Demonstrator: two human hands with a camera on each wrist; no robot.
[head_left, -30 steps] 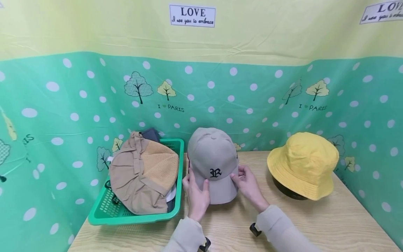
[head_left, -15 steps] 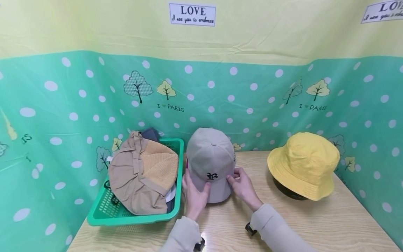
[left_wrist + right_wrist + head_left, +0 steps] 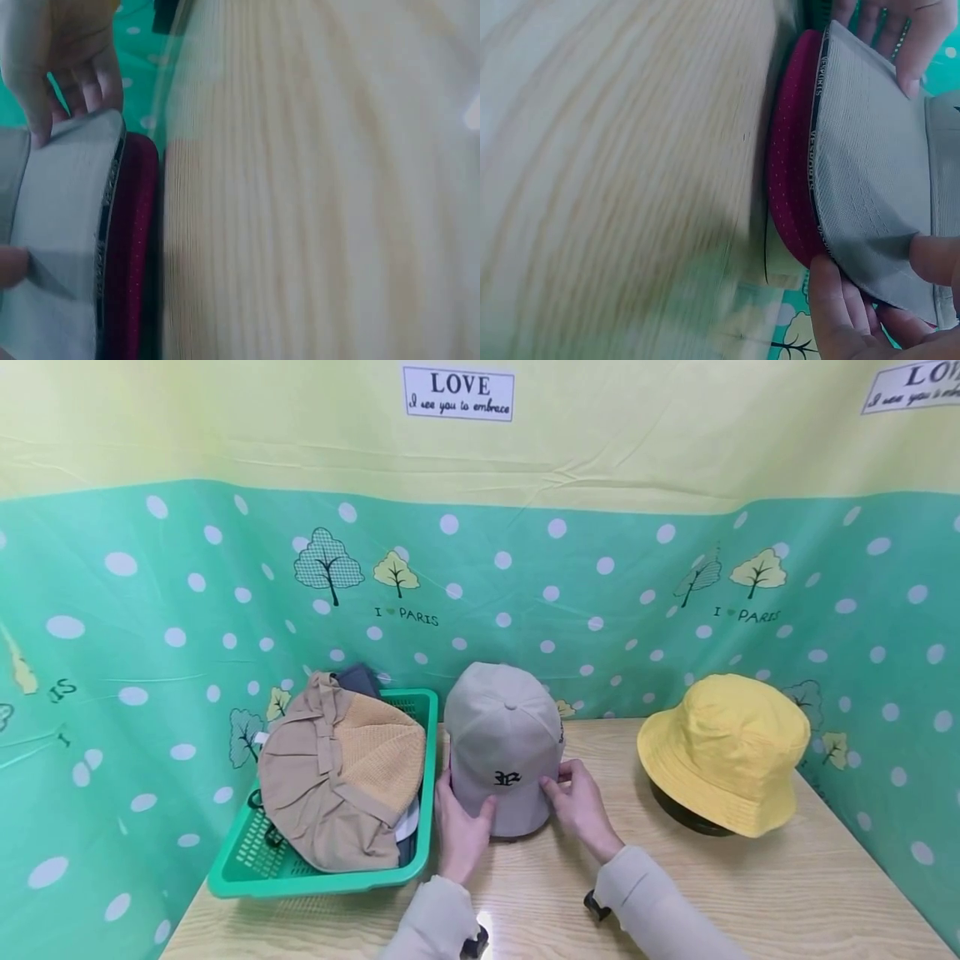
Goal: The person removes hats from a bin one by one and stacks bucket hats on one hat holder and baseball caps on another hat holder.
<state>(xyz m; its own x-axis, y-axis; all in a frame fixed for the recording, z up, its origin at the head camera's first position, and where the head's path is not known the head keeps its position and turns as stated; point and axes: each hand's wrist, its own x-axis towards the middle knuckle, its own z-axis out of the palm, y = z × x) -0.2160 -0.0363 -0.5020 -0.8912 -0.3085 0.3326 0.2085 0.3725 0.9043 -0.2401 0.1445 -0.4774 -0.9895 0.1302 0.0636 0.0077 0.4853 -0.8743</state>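
A grey baseball cap (image 3: 504, 727) with a dark gothic letter on its front sits in the middle of the table, brim toward me. Under its brim shows a magenta, dotted brim (image 3: 789, 161) of another cap, stacked beneath. My left hand (image 3: 462, 833) grips the grey brim's left side, thumb on top. On the other side my right hand (image 3: 583, 808) pinches the brim, its thumb (image 3: 934, 259) above and fingers curled under the edge in the right wrist view. Most of the lower cap is hidden.
At the left stands a green basket (image 3: 322, 883) with a tan hat (image 3: 300, 793) and other headwear piled in it, close to the caps. A yellow bucket hat (image 3: 727, 752) sits on a dark base at the right. Patterned cloth (image 3: 502, 585) closes off the back.
The grey cap has shifted slightly left and its brim has tipped lower. Both hands have moved with it, the right one a little left and down.
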